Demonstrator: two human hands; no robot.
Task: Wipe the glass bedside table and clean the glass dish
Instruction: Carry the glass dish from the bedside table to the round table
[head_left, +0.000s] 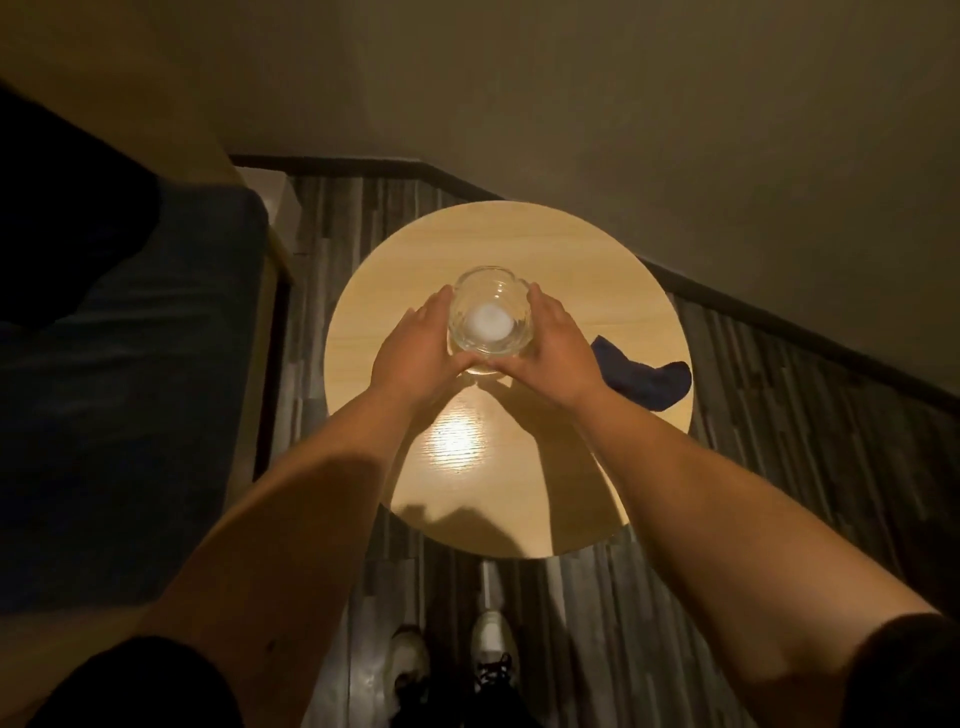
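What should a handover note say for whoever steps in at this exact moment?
Left hand and right hand cup the glass dish from either side, near the middle of the round table. A dark blue cloth lies at the table's right edge, untouched by either hand. Whether the dish is lifted or any wiping is done cannot be told. Left: wipe the table and clean the dish.

Both hands (488, 348) around glass dish (488, 312)

black short sleeves (906, 670), white shoes (488, 636)
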